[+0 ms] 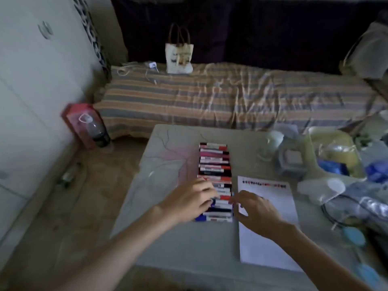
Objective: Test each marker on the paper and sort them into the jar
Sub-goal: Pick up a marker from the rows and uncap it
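Several markers (214, 164) lie side by side in a long row on the low grey table (168, 238). To their right is a white paper (270, 238) with a line of small colour marks along its top edge. My left hand (192, 199) rests on the near part of the row, its fingertips curled on a blue-tipped marker (213, 202). My right hand (255, 211) hovers over the paper's left edge, fingertips touching the right ends of the same markers and thumb spread apart. A pale jar (271, 142) stands behind the paper.
A grey container (290, 163), plastic bags and blue packets (333, 166) crowd the table's right side. A striped mattress (231, 97) with a small tote bag (178, 56) lies behind. A dark bottle in a red box (92, 127) stands on the floor at left.
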The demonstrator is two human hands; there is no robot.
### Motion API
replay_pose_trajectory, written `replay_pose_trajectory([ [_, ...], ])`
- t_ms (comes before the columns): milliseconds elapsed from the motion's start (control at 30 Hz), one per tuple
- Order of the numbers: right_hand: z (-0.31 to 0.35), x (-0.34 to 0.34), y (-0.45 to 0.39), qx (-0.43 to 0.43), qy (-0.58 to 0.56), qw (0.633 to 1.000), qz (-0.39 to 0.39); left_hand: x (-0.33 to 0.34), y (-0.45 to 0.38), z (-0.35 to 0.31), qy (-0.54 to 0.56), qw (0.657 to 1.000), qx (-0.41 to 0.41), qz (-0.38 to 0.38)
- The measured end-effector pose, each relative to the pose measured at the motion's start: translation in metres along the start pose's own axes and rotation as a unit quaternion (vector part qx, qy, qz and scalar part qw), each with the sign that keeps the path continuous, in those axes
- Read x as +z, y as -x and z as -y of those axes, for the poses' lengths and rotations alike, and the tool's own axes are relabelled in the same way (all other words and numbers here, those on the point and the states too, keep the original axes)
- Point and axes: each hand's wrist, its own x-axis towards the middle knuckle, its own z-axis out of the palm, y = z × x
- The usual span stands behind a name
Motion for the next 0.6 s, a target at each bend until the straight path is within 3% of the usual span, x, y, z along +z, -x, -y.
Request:
replay_pose_trajectory([
  [67,-0.006,0.035,0.014,0.004,0.017,1.0,0.001,0.027,0.011,-0.005,-0.046,0.997,0.021,0.059],
  [200,-0.01,0.078,0.038,0.035,0.016,0.999,-0.03,0.047,0.025,-0.004,-0.071,0.991,-0.045,0.107],
  [367,0.003,0.108,0.065,0.094,-0.03,0.994,-0.037,0.083,0.06,-0.02,-0.022,0.986,-0.14,0.093],
  [467,0.008,0.121,0.064,0.099,-0.023,0.994,-0.045,0.117,0.077,-0.021,-0.029,0.975,-0.184,0.12],
  [600,0.0,0.14,0.032,0.076,0.004,0.994,-0.077,0.142,0.074,0.004,-0.062,0.969,-0.222,0.091],
])
